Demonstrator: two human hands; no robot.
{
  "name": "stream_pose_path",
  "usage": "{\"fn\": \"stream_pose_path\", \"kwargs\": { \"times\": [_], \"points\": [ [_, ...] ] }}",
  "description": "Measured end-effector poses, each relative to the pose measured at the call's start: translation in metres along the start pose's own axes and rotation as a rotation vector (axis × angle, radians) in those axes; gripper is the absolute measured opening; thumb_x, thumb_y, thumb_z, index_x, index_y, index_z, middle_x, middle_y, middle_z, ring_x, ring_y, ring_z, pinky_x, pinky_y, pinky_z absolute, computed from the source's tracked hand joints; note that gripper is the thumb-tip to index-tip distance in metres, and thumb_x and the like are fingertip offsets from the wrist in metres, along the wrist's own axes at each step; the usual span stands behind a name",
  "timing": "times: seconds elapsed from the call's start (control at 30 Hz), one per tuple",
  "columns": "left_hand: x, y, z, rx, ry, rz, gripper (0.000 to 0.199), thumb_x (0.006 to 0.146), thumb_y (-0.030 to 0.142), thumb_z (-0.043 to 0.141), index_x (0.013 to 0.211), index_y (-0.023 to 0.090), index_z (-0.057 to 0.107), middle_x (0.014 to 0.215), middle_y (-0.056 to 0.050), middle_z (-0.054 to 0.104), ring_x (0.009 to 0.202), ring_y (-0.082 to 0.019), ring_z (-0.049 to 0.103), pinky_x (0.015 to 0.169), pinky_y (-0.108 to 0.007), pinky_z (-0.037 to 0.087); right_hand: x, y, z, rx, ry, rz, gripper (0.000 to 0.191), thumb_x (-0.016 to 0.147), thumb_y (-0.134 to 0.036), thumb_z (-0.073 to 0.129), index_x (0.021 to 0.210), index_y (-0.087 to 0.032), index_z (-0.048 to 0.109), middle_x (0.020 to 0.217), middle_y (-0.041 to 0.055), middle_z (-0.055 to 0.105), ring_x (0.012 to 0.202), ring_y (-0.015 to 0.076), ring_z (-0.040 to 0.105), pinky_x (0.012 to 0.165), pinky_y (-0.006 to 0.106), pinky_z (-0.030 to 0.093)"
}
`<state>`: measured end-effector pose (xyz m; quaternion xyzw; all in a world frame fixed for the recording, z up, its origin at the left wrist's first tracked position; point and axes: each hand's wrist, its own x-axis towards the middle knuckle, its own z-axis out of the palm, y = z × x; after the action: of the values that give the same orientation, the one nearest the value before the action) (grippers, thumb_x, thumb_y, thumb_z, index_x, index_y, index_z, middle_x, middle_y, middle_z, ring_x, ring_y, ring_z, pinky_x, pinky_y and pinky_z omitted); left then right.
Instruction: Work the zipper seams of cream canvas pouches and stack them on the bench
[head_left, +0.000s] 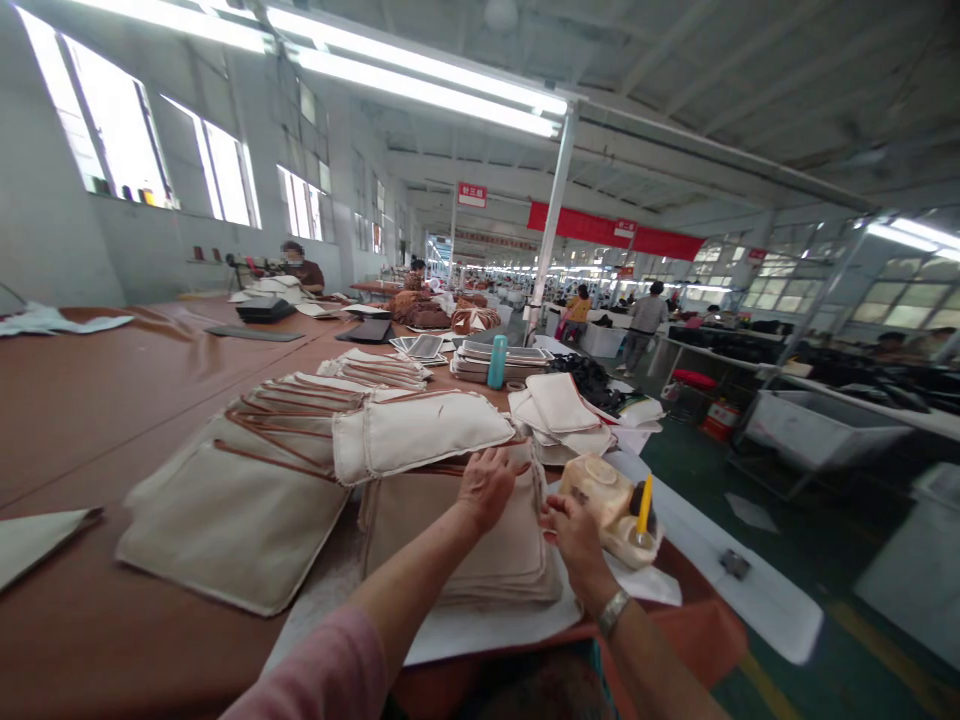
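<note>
- The left hand (487,488) lies open, palm down, on the top edge of a stack of canvas panels (457,540), with a pink sleeve (322,670) on that forearm.
- The right hand (576,540) is curled at the stack's right edge, its fingers (551,520) against the cloth; whether they pinch it, I cannot tell. A metal bracelet (613,612) circles that wrist.
- The stack sits on a white paper sheet (487,630), on a brown table (90,620), directly under both hands.
- Just right of the right hand stands a cream plastic jug (604,500) with a yellow brush handle (643,505) sticking up beside it.
- A loose canvas panel with a folded, stitched edge (420,435) lies just above the stack, and more panels with tan strips (240,500) lie to the left.
- Farther along the table are folded white cloth pieces (555,405), a stack of trays (502,360) and a teal bottle (496,362).
- Beyond, a seated co-worker (300,265) works at the table's far side, and another person (645,320) stands on the aisle.
- Gray bins (817,430) line the right side; a red banner (615,230) hangs far off under long ceiling lights (420,75).
</note>
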<state>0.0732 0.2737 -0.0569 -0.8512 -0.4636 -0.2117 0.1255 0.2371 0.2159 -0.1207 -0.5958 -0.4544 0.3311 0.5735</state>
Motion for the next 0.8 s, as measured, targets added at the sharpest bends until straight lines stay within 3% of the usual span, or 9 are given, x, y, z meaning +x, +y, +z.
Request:
{"fn": "stream_pose_path", "kwargs": {
  "times": [0.2,0.37,0.47,0.57,0.73,0.8],
  "points": [
    [-0.054,-0.006,-0.015,-0.023,0.111,0.105,0.017,0.098,0.027,0.053,0.089,0.02,0.066,0.089,-0.006,0.063,0.084,-0.02,0.059,0.076,-0.033,0.044,0.004,-0.018,-0.018,0.105,0.011,0.034,0.021,0.097,-0.031,0.058,0.106,-0.014,0.064,0.098,0.0055,0.069,0.083,0.0182,0.067,0.073,0.034,0.057],
    [-0.086,-0.014,-0.033,-0.03,0.178,0.109,0.025,0.103,0.03,0.044,0.093,0.022,0.066,0.085,-0.004,0.063,0.076,-0.019,0.058,0.072,-0.033,0.041,-0.006,-0.042,-0.005,0.167,-0.261,-0.001,0.018,0.077,-0.026,0.065,0.09,-0.015,0.073,0.085,0.0067,0.075,0.076,0.022,0.07,0.068,0.031,0.056],
    [-0.09,-0.017,-0.036,-0.032,0.205,0.092,0.025,0.103,0.032,0.045,0.091,0.021,0.065,0.083,-0.004,0.063,0.072,-0.019,0.057,0.07,-0.032,0.04,-0.015,-0.051,0.003,0.166,-0.326,-0.056,0.026,0.078,-0.03,0.063,0.097,-0.015,0.074,0.09,0.0089,0.077,0.082,0.0248,0.071,0.07,0.031,0.056],
    [-0.09,-0.02,-0.035,-0.042,0.241,0.058,0.026,0.102,0.032,0.046,0.086,0.021,0.063,0.08,-0.004,0.063,0.071,-0.02,0.058,0.069,-0.032,0.041,-0.022,-0.049,0.004,0.142,-0.31,-0.119,0.037,0.089,-0.04,0.052,0.111,-0.016,0.07,0.105,0.0104,0.075,0.094,0.0258,0.07,0.077,0.032,0.055],
    [-0.097,-0.02,-0.036,-0.099,0.292,0.073,0.02,0.101,0.029,0.05,0.087,0.021,0.062,0.08,-0.002,0.064,0.071,-0.019,0.06,0.069,-0.031,0.043,-0.016,-0.028,0.006,-0.061,-0.32,-0.16,0.024,0.088,-0.038,0.068,0.089,-0.014,0.072,0.086,0.0048,0.073,0.085,0.0232,0.069,0.079,0.034,0.055],
    [-0.108,-0.023,-0.046,-0.125,0.322,0.09,0.016,0.1,0.027,0.051,0.089,0.021,0.061,0.083,-0.002,0.066,0.075,-0.018,0.062,0.072,-0.03,0.046,-0.006,-0.018,0.009,-0.155,-0.265,-0.143,0.021,0.093,-0.034,0.066,0.096,-0.014,0.069,0.094,0.0047,0.071,0.086,0.0206,0.068,0.079,0.037,0.056]
  ]
}}
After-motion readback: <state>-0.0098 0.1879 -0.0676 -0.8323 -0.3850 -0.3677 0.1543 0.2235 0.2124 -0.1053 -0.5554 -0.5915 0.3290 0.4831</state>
